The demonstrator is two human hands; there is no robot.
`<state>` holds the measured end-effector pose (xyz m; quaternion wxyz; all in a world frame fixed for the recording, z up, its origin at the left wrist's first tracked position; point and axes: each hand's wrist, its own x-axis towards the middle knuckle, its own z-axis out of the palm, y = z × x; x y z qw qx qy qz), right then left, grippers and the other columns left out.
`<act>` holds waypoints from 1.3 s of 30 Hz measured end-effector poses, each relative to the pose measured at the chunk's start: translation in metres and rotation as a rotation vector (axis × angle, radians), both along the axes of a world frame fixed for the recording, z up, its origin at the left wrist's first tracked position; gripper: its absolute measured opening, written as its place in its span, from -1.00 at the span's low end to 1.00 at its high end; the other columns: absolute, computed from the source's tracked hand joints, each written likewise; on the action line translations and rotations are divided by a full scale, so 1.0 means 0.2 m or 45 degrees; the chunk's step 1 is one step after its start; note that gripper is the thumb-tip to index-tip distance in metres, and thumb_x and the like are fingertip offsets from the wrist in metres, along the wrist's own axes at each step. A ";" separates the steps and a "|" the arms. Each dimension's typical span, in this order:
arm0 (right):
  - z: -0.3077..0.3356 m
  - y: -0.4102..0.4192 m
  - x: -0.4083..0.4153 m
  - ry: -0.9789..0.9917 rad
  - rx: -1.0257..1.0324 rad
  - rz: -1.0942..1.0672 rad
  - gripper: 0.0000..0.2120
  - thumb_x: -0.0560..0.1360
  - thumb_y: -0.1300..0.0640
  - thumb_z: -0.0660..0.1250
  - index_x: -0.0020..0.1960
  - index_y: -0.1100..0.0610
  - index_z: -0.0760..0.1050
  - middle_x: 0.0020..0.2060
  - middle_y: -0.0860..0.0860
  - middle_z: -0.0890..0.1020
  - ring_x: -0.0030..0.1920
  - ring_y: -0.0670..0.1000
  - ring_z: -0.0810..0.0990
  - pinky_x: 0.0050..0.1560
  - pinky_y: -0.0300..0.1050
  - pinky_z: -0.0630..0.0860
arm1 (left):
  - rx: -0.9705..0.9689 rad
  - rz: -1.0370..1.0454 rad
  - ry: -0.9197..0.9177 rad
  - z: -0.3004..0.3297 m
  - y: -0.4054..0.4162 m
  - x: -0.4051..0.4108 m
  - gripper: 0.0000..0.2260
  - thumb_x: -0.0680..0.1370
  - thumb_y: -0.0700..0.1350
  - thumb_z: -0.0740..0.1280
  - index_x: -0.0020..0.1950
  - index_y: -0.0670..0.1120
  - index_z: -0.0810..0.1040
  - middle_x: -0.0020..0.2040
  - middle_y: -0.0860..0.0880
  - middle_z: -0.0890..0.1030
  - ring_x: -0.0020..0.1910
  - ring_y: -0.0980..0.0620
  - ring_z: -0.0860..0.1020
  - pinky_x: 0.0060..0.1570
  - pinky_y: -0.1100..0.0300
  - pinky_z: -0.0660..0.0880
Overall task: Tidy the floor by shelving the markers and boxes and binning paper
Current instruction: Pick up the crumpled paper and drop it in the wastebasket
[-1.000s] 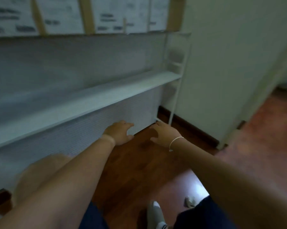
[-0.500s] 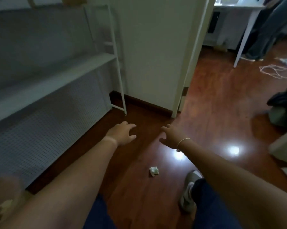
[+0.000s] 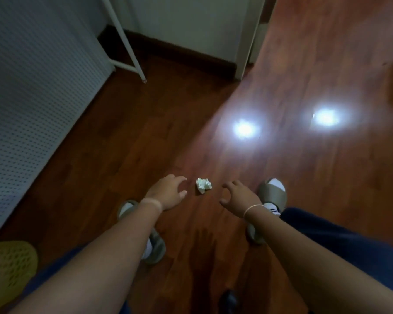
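A small crumpled ball of white paper (image 3: 203,185) lies on the dark wooden floor (image 3: 132,141) between my two hands. My left hand (image 3: 168,193) hovers just left of it, fingers loosely curled, holding nothing. Just right of the paper is my right hand (image 3: 239,196), also empty, with fingers loosely spread and bent. Neither hand touches the paper. No markers or boxes are in view.
A white pegboard shelf unit (image 3: 32,87) runs along the left, its thin leg (image 3: 132,53) ending on the floor. A yellow mesh basket (image 3: 8,268) sits at the bottom left. My slippered feet (image 3: 273,193) stand beside the paper. A wall corner (image 3: 243,53) stands ahead.
The view has swung from the shelf down to the floor. Both hands have dropped and now flank the crumpled paper, which was farther below them half a second ago.
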<state>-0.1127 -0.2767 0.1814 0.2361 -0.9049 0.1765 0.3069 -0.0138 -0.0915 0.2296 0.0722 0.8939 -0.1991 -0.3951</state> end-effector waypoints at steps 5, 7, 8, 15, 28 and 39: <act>-0.37 0.02 0.13 0.083 0.062 -0.012 -0.45 0.47 -0.08 0.25 0.41 0.04 0.25 0.35 0.09 0.33 0.28 0.15 0.42 0.19 0.01 0.43 | 0.099 0.058 0.269 -0.38 0.04 0.03 -0.63 0.59 0.02 0.20 0.39 0.00 0.39 0.39 -0.07 0.42 0.33 -0.05 0.41 0.24 0.13 0.36; -0.48 0.05 0.18 0.098 0.093 0.016 -0.45 0.48 -0.06 0.26 0.41 0.04 0.23 0.35 0.10 0.32 0.28 0.17 0.41 0.19 0.03 0.42 | 0.125 0.081 0.396 -0.49 0.07 0.02 -0.65 0.60 0.00 0.20 0.37 -0.01 0.41 0.36 -0.06 0.46 0.29 -0.02 0.45 0.14 0.21 0.36; -0.53 0.06 0.21 0.089 0.106 0.032 -0.45 0.47 -0.05 0.27 0.41 0.04 0.23 0.35 0.10 0.31 0.27 0.18 0.41 0.19 0.04 0.42 | 0.135 0.091 0.452 -0.54 0.09 0.01 -0.66 0.60 -0.01 0.20 0.37 -0.01 0.42 0.34 -0.06 0.48 0.26 -0.01 0.47 0.10 0.24 0.37; -0.78 0.18 0.33 0.044 0.103 0.135 -0.38 0.42 -0.04 0.33 0.42 -0.06 0.19 0.43 0.10 0.21 0.31 0.19 0.34 0.15 0.09 0.44 | 0.115 0.229 0.692 -0.71 0.12 -0.01 -0.66 0.59 -0.03 0.23 0.37 0.01 0.42 0.27 -0.07 0.52 0.22 0.02 0.50 0.15 0.20 0.43; -0.96 0.21 0.41 0.274 0.009 0.192 -0.69 0.53 0.23 0.21 0.27 0.12 0.37 0.24 0.11 0.33 0.18 0.13 0.38 0.15 0.02 0.50 | 0.090 0.358 0.623 -0.76 0.18 0.20 -0.64 0.58 -0.02 0.23 0.39 0.02 0.39 0.31 -0.08 0.49 0.25 0.00 0.48 0.12 0.22 0.40; -0.01 0.37 0.80 -0.268 0.092 0.086 -0.74 0.56 0.14 0.14 0.22 0.17 0.42 0.16 0.15 0.42 0.16 0.18 0.44 0.13 -0.05 0.42 | -0.043 0.462 0.206 0.01 0.39 0.49 -0.63 0.59 -0.08 0.24 0.40 -0.02 0.37 0.35 -0.10 0.46 0.30 -0.03 0.45 0.20 0.16 0.42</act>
